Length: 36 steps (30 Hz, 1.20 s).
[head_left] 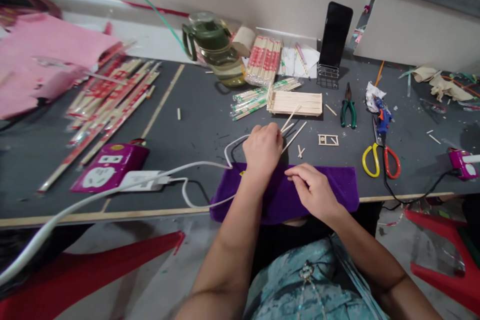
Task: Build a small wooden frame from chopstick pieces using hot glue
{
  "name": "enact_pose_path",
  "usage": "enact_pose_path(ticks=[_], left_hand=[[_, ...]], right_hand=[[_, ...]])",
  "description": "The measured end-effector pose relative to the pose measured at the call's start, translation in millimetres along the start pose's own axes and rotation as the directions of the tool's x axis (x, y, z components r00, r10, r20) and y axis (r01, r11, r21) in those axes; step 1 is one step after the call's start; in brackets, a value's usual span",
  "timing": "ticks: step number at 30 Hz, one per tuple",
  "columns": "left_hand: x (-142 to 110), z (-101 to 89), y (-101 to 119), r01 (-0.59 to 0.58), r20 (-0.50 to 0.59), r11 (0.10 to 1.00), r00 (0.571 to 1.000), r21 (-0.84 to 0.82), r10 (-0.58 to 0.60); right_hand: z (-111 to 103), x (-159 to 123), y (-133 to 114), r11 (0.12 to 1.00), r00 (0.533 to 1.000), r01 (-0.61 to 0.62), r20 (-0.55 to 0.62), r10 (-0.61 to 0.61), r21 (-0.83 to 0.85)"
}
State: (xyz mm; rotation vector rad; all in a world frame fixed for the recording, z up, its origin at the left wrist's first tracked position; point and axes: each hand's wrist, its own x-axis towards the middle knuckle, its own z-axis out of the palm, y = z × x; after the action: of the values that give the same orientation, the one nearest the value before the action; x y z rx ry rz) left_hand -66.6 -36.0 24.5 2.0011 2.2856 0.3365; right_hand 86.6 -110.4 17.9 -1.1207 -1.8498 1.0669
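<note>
My left hand (263, 146) is closed around a few thin wooden sticks (291, 116), whose ends stick out past the fingers towards the back right. Just to its right, my right hand (313, 187) hovers over a purple cloth (343, 185), index finger stretched out and thumb a little apart, with nothing visible between them. Behind the hands stands a small bench-like piece built of wooden sticks (296, 102). A tiny stick frame (328, 140) and some short cut stick pieces (301, 151) lie to the right of the left hand.
Scissors (392, 162), a glue gun (383, 117) and green pliers (348, 110) lie right. A phone (335, 35) stands behind them. A jug (217, 52) and wrapped chopsticks (264, 57) are at the back. Left are more chopsticks (112, 97), a power strip (108, 167) and a white cable (187, 164).
</note>
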Motion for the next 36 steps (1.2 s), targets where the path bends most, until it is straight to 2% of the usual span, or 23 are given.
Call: enact_pose_path(ticks=[5, 7, 10, 14, 17, 19, 20, 22, 23, 24, 26, 28, 29, 30, 32, 36], left_hand=[[-15.2, -26.0, 0.3, -0.095, -0.16, 0.995, 0.983, -0.042, 0.087], [-21.1, -34.1, 0.0, -0.123, -0.172, 0.992, 0.978, -0.04, 0.114], [-27.8, -35.6, -2.0, -0.131, -0.091, 0.991, 0.988, -0.02, 0.129], [-30.7, -22.1, -8.4, -0.096, 0.032, 0.995, 0.995, -0.002, 0.096], [-30.8, -15.1, -13.2, -0.093, 0.094, 0.995, 0.991, -0.018, 0.094], [-31.6, -16.9, -14.3, -0.105, 0.058, 0.992, 0.992, -0.065, 0.109], [-32.4, -19.4, -13.7, -0.105, 0.014, 0.988, 0.994, -0.115, 0.107], [-34.3, -25.6, -9.8, -0.092, -0.063, 0.944, 0.995, -0.316, 0.075], [-35.3, -28.3, -6.4, -0.065, -0.067, 0.881, 0.997, -0.468, 0.038], [-36.2, -30.1, -2.2, -0.022, -0.035, 0.774, 0.999, -0.633, 0.0], [-37.9, -30.6, 8.1, 0.095, 0.111, 0.42, 0.994, -0.902, 0.014], [-39.4, -27.3, 18.7, 0.231, 0.24, 0.079, 0.963, -0.97, 0.122], [-40.2, -24.7, 23.4, 0.289, 0.28, -0.027, 0.945, -0.957, 0.168], [-41.0, -21.8, 27.3, 0.335, 0.311, -0.099, 0.929, -0.937, 0.201], [-42.2, -15.4, 32.4, 0.394, 0.352, -0.177, 0.908, -0.902, 0.228], [-41.3, -1.4, 33.4, 0.458, 0.412, -0.242, 0.885, -0.855, 0.218]], right_hand=[[-7.0, -10.8, 3.3, 1.0, 0.999, 0.009, -0.034, -0.009, 0.011], [-8.7, -14.3, 4.1, 1.0, 0.999, 0.015, -0.036, -0.015, 0.001], [-9.4, -19.1, 4.6, 0.999, 0.999, 0.02, -0.025, -0.021, -0.028], [-9.3, -25.5, 4.0, 0.997, 0.999, 0.034, 0.0, -0.034, -0.075], [-18.7, -29.8, 5.6, 0.99, 0.998, 0.061, -0.004, -0.062, -0.13], [-36.5, -32.5, 10.8, 0.973, 0.995, 0.034, -0.082, -0.054, -0.227], [-49.3, -34.1, 15.1, 0.951, 0.984, -0.02, -0.173, -0.036, -0.31], [-80.3, -37.8, 26.5, 0.834, 0.924, -0.226, -0.381, 0.02, -0.504], [-96.4, -40.0, 33.2, 0.737, 0.884, -0.349, -0.464, 0.055, -0.579], [-111.6, -42.3, 40.1, 0.634, 0.85, -0.449, -0.519, 0.086, -0.63], [-135.5, -46.8, 53.2, 0.492, 0.81, -0.556, -0.57, 0.139, -0.67], [-148.6, -50.2, 63.9, 0.446, 0.822, -0.555, -0.543, 0.169, -0.702], [-151.6, -51.3, 68.2, 0.436, 0.832, -0.545, -0.525, 0.178, -0.716], [-153.2, -52.3, 71.7, 0.427, 0.841, -0.535, -0.51, 0.183, -0.729], [-154.8, -54.1, 76.8, 0.408, 0.844, -0.533, -0.504, 0.185, -0.742], [-162.1, -58.9, 81.4, 0.362, 0.809, -0.584, -0.556, 0.189, -0.726]])
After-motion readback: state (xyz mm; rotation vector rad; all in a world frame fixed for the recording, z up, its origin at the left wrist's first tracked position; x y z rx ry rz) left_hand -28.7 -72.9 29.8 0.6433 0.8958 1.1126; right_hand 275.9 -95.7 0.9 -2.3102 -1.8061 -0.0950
